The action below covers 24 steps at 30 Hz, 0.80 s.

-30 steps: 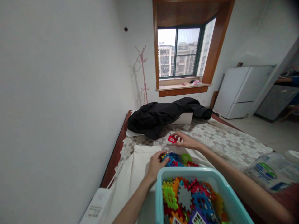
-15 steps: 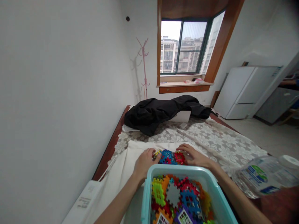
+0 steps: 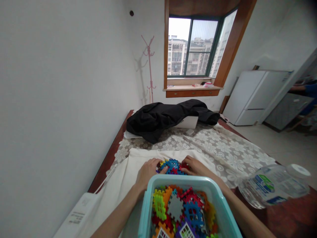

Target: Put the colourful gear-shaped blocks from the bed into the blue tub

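Note:
Behind the light blue tub [image 3: 180,178], a cluster of interlocking plastic building pieces [image 3: 172,164], mostly blue with some red and yellow, sits on the white cloth. My left hand [image 3: 148,171] curls around the left end of the cluster, thumb on its near side. At the other end my right hand [image 3: 195,166] has its fingers bent over a red piece, which they mostly cover. The tub's wall hides the cluster's lower part. Inside the tub lie many loose pieces: a lime green one [image 3: 160,207], a grey one [image 3: 175,205] and a blue window-shaped one [image 3: 193,214].
A large clear plastic bottle [image 3: 269,185] stands at the right. Farther back, a black cloth [image 3: 170,115] drapes over a white box [image 3: 189,122] on the floral tablecloth [image 3: 213,142]. A white labelled object [image 3: 76,211] lies near the left wall.
My right hand has moved left and inward, closing over the red piece that showed before. The whole view has shifted slightly, so things appear farther left.

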Each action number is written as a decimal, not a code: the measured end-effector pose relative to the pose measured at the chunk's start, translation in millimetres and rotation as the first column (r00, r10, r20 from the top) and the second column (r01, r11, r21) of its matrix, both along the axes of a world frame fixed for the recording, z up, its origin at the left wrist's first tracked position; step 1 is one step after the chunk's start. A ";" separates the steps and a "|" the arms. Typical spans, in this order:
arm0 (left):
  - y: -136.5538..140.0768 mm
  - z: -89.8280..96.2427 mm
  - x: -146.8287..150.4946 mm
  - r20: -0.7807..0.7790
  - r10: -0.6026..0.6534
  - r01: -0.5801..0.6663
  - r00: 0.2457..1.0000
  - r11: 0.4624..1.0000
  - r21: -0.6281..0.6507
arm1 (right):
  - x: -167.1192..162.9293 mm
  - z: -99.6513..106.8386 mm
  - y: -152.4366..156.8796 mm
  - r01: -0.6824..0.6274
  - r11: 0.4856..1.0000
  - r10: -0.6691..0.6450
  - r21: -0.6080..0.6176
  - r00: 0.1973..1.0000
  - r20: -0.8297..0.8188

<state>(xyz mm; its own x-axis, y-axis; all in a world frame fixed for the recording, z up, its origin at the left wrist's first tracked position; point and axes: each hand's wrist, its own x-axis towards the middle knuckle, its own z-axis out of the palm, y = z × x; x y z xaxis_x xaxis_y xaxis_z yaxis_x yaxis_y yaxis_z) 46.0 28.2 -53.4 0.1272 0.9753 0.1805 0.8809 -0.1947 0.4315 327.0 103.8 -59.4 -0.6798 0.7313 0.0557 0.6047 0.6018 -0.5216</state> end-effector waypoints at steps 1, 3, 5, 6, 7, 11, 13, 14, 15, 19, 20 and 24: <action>-0.1 0.0 0.2 0.013 -0.011 0.011 1.000 1.000 0.004 | 0.0 2.6 -2.2 -0.004 1.000 0.004 -0.005 1.000 -0.009; -0.2 0.2 0.6 0.026 -0.026 0.026 0.999 1.000 0.005 | 0.4 8.9 -5.7 0.004 1.000 -0.003 -0.016 1.000 0.021; 0.1 0.0 0.9 0.037 -0.029 0.029 0.999 1.000 0.001 | 0.9 14.1 -7.8 0.037 0.999 -0.034 -0.027 0.994 0.106; 0.4 -0.5 1.2 0.050 -0.029 0.029 0.998 1.000 -0.003 | 1.2 15.7 -8.4 0.050 0.998 -0.045 -0.032 0.988 0.146; 0.8 -1.4 1.6 0.071 -0.030 0.031 0.997 0.999 -0.009 | 1.5 16.4 -8.8 0.058 0.998 -0.052 -0.032 0.985 0.167; 2.4 -6.4 4.3 0.214 -0.050 0.063 0.976 0.997 -0.053 | 1.5 12.5 -8.8 0.064 0.997 -0.057 -0.040 0.987 0.153; 2.6 -8.4 5.2 0.299 -0.058 0.083 0.952 0.994 -0.072 | 0.8 8.7 -7.8 0.075 0.996 -0.066 -0.044 0.984 0.166; 2.6 -9.0 5.3 0.345 -0.057 0.091 0.937 0.992 -0.083 | 0.4 7.0 -7.2 0.073 0.996 -0.064 -0.045 0.983 0.174; 2.6 -9.4 5.2 0.390 -0.052 0.097 0.919 0.991 -0.096 | 0.2 5.6 -6.7 0.068 0.997 -0.059 -0.043 0.982 0.179; 3.0 -9.7 4.3 0.540 -0.024 0.122 0.841 0.982 -0.147 | 0.1 2.6 -5.2 0.047 0.997 -0.036 -0.064 0.986 0.166; 3.2 -9.6 4.3 0.574 -0.020 0.138 0.819 0.977 -0.161 | -0.1 1.8 -4.8 0.042 0.996 -0.030 -0.073 0.987 0.160; 3.2 -7.8 5.8 0.695 0.001 0.199 0.719 0.958 -0.207 | -3.7 -3.7 -4.8 0.048 0.995 -0.038 -0.085 0.992 0.117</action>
<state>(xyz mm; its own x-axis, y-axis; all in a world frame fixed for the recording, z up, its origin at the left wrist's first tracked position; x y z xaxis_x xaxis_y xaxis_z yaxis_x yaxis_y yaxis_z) 51.7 31.4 -61.2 0.1657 0.9861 0.0105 0.3074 -0.0618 0.9496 323.2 99.0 -63.1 -0.6460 0.7584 -0.0867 0.6879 0.5292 -0.4968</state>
